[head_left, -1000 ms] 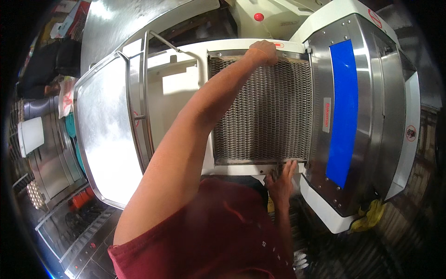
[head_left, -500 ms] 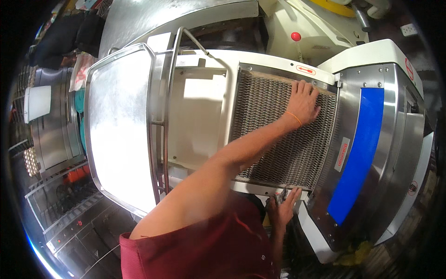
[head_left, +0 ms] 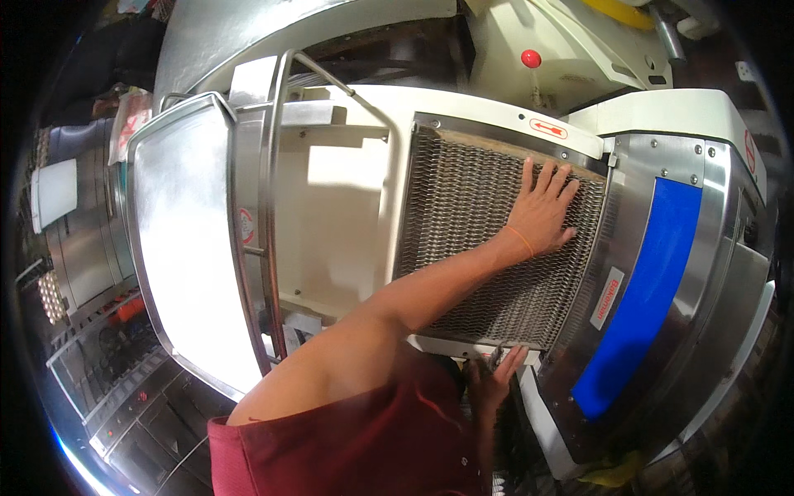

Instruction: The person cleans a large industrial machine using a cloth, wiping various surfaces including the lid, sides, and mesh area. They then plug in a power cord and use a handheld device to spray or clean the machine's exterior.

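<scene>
My left hand point(head_left: 542, 217) lies palm down with spread fingers on a metal mesh conveyor belt point(head_left: 463, 223), near its far right part. An orange band point(head_left: 521, 241) circles that wrist. At the belt's near edge is my right hand point(head_left: 496, 382), its fingers pointing up and away to the right. A small dark grey thing point(head_left: 495, 357) shows between its thumb and fingers, too unclear to name. The belt sits in a white machine frame point(head_left: 380, 107), beside a stainless steel housing point(head_left: 628, 273) with a blue panel point(head_left: 645, 298).
On the left stands a large shiny metal tray point(head_left: 186, 240) beside a bent tubular rail point(head_left: 273, 182). A cream recessed panel point(head_left: 339, 215) lies between rail and belt. Behind are a red knob point(head_left: 531, 59) and a curved metal surface point(head_left: 306, 25). Steel equipment point(head_left: 83, 223) fills the far left.
My left hand has shifted slightly nearer along the belt, and its bent fingers are now stretched and spread. My right hand remains at the near edge. The view has shifted a little.
</scene>
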`<state>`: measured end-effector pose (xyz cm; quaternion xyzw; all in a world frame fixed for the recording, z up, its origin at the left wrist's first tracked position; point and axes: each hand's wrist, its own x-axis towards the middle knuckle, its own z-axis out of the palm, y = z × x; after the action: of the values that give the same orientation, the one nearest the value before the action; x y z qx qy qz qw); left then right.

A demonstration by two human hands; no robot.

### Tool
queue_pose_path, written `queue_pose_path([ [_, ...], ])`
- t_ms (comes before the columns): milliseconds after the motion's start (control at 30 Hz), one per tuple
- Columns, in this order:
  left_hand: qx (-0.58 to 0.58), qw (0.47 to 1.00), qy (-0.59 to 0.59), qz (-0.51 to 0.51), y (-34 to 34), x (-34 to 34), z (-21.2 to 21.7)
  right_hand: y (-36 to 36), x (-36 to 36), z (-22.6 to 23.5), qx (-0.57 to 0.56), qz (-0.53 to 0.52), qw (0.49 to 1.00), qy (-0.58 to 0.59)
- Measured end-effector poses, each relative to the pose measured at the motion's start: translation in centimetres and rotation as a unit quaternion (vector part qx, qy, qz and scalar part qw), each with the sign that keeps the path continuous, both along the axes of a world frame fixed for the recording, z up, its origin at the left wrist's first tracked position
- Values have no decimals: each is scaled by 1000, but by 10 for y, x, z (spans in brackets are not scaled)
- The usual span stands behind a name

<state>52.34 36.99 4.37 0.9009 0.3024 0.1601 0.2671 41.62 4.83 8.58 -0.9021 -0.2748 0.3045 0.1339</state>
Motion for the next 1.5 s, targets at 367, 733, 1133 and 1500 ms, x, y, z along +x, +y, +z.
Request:
queue_pose_path([
  [367, -28, 999, -15, 12, 7, 4, -3, -6, -2, -8, 23, 42, 999, -19],
  [733, -21, 1000, 9, 2, 7, 5, -4, -1, -3, -9, -7, -5, 1000, 23],
  [1133, 21, 1000, 22, 2, 2, 8, -8, -3, -4, -8, 59, 27, 998, -17],
  [1500, 1, 999, -28, 21, 8, -2, -3, 0, 22, 18, -1, 70, 998, 3],
])
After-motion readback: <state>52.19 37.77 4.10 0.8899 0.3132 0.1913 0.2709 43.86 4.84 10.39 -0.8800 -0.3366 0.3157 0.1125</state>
